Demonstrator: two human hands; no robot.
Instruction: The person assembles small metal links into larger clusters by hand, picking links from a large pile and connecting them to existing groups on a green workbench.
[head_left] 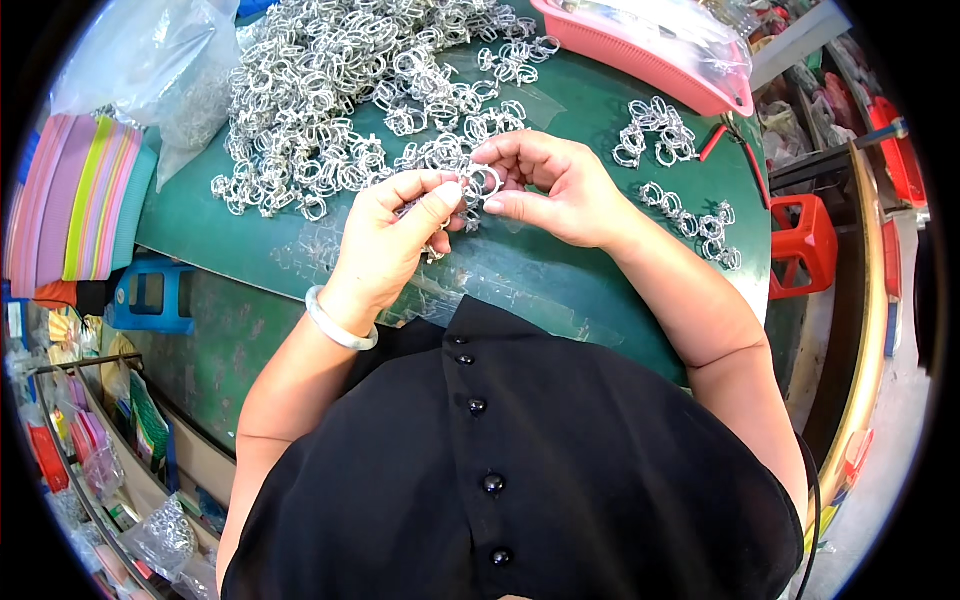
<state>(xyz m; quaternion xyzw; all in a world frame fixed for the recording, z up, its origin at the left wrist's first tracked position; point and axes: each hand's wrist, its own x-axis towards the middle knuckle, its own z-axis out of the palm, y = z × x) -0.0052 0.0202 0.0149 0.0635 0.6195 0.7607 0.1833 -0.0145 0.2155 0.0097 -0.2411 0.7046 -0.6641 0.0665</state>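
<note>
Over the near part of the green table, both hands meet at a silver wire ring clamp point(484, 181). My left hand point(392, 225) is closed, thumb and forefinger pinching the clamp's left side. More silver wire shows below its fingers, partly hidden. My right hand point(565, 190) is closed around the clamp's right side, with thumb and forefinger at its edge. Just beyond the hands, a big heap of similar silver wire ring clamps point(310, 90) spreads over the table. Two small clusters of ring clamps point(655, 132) lie to the right.
Red-handled pliers point(713, 143) lie at the right table edge. A pink basket point(640, 58) stands at the back right, a clear plastic bag point(150, 70) at the back left. Beside the green table point(570, 270) are stacked colourful baskets point(85, 200), a blue stool point(152, 295) and a red stool point(803, 245).
</note>
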